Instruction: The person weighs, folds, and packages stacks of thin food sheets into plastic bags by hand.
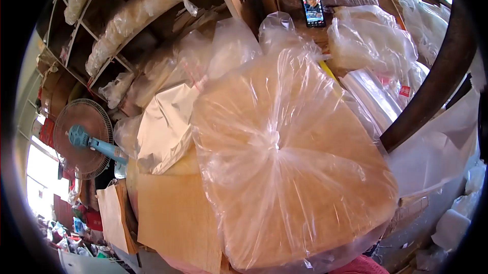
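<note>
The large clear plastic bag (315, 198) lies at the centre of the work area, wrapped around a broad, flat-topped tan load; its film is drawn to a gathered knot (275, 144) near the middle of the top face, with creases radiating to the edges. Neither the left hand nor the right hand is in view, so whether the fingers are open, closed or gripping cannot be told. For sound handling, support the load from beneath at opposite sides, keeping it level; do not lift by the knot alone, as the thin film would probably stretch or tear. Press trapped air outward before tightening any slack. Observe the surroundings: at the left edge of the bag lie a tan board (173, 213) and a creased cream sheet (168, 126), with a blue-necked fan (84, 139) beyond. Behind and to the right are a lit phone (312, 8), a filled clear bag (373, 42) and folded clear film (371, 96). The dark curved bar (432, 86) comes down just beside the right edge and is the chief obstruction; loose film could snag there. What supports the bag is hidden.
</note>
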Demonstrator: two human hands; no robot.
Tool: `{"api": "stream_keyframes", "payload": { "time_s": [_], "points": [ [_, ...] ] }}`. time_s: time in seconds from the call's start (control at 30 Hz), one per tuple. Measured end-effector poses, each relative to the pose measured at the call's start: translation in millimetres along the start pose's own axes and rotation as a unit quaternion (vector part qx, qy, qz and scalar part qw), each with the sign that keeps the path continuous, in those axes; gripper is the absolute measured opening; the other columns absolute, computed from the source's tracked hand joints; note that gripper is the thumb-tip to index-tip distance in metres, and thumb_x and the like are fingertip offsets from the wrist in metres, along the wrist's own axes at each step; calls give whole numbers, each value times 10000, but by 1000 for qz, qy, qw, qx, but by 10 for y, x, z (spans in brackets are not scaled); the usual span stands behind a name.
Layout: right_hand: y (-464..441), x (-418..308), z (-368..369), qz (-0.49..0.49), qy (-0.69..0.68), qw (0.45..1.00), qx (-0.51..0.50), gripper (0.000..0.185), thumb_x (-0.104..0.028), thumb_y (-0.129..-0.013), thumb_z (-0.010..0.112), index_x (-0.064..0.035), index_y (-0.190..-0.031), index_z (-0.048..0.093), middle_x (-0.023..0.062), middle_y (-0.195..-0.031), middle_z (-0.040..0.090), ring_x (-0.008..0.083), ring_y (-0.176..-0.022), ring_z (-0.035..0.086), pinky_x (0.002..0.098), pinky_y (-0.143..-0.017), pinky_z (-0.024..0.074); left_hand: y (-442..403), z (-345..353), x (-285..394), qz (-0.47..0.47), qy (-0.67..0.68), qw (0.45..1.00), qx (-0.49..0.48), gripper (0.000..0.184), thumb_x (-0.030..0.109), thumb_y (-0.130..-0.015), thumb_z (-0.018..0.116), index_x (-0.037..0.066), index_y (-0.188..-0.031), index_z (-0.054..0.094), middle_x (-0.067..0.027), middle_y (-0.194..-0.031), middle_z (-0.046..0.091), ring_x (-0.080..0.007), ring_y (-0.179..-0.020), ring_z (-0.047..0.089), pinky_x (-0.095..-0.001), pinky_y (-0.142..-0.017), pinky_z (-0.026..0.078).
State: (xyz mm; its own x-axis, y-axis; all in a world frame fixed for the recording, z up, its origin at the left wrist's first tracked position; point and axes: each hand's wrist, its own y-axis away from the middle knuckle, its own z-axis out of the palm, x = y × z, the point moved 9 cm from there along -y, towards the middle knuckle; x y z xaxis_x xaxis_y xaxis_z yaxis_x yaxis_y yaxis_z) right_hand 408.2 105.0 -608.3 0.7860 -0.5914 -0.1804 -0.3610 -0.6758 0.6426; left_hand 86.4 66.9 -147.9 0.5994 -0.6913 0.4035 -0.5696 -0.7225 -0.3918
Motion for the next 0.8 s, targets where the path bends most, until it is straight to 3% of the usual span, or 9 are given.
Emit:
{"api": "stream_keyframes", "payload": {
  "time_s": [0.37, 0.47, 0.5, 0.67, 0.77, 0.8],
  "points": [
    [263, 34, 51, -20, -20, 999, 33, 380, -281, -737, 568, -79, -1057, 605, 176, -1003, 628, 346, -963, 579, 400, -822, 468, 124, -80, 108, 35, 21, 997, 66, 205, 70, -579, 576, 85, -775, 636, -95, -730, 593, -293, -615, 544, -387, -557, 447],
    [519, -20, 15, -55, -30, 996, 61, 375, -269, -741, 566, -78, -1061, 602, 176, -1005, 627, 347, -968, 576, 400, -826, 466, 257, -20, 69, 8, -31, 999, -6, 156, 98, -630, 590, 98, -785, 605, -91, -728, 584, -292, -656, 562, -395, -554, 465],
    [640, -5, 2, -58, -31, 996, 68, 373, -266, -742, 565, -78, -1062, 601, 176, -1006, 627, 348, -970, 575, 400, -828, 466, 265, -44, 88, 11, -11, 1000, 13, 144, 97, -636, 589, 96, -781, 598, -90, -730, 582, -294, -656, 562, -399, -555, 463],
    [1281, -140, -23, -185, -72, 963, 185, 365, -247, -748, 561, -77, -1068, 597, 176, -1009, 626, 350, -980, 571, 400, -834, 464, 185, -155, 162, 21, 51, 996, 64, 81, 89, -673, 587, 84, -749, 558, -94, -725, 568, -305, -655, 552, -410, -558, 455],
    [1906, -212, 166, -344, -83, 868, 349, 360, -236, -752, 559, -76, -1072, 595, 176, -1011, 625, 351, -986, 569, 400, -838, 463, 199, -163, 169, 13, 29, 997, 72, 52, 84, -701, 583, 84, -750, 566, -103, -733, 567, -307, -673, 557, -403, -566, 456],
    [2598, -519, -291, -282, -123, 945, 110, 294, -227, -763, 571, -102, -1023, 628, 170, -947, 636, 347, -929, 588, 399, -809, 471, 178, -164, 162, -3, 36, 998, 55, 52, 86, -714, 583, 79, -764, 575, -106, -743, 573, -308, -689, 562, -403, -579, 460]
  ]
}}
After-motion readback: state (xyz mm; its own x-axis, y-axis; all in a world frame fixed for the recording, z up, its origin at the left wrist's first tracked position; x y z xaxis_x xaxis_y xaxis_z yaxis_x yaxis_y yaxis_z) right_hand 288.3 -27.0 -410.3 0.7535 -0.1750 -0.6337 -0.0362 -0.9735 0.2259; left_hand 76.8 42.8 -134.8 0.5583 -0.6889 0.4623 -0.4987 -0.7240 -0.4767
